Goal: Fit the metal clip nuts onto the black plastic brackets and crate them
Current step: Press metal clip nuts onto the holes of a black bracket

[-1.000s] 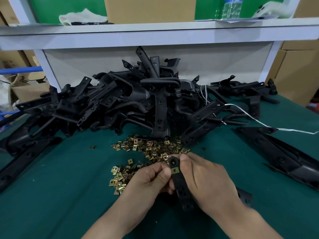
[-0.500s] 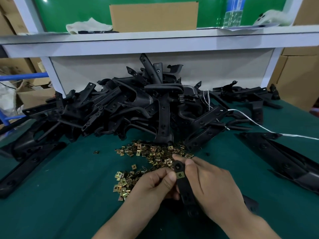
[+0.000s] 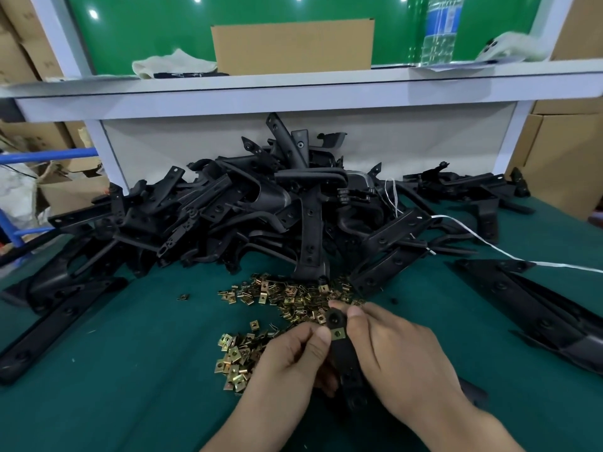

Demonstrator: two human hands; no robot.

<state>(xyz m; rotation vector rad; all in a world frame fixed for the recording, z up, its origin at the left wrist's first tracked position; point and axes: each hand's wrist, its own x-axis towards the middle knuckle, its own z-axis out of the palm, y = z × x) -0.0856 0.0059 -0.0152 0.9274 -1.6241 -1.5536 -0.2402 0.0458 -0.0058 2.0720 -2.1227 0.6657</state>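
While a brass-coloured clip nut is sitting on the upper end of a black plastic bracket, the left hand and right hand are pinching the strip between thumbs and curled fingers, just above the green table and beside the loose clip nuts. The nut is appearing seated over a hole, though the angle is leaving that uncertain. Pressing it on squarely until the holes are lining up would be finishing this step well. Open room is lying along the near table edge. The heap of brackets is crowding the back, a long bracket is flanking the right, and no crate is showing.
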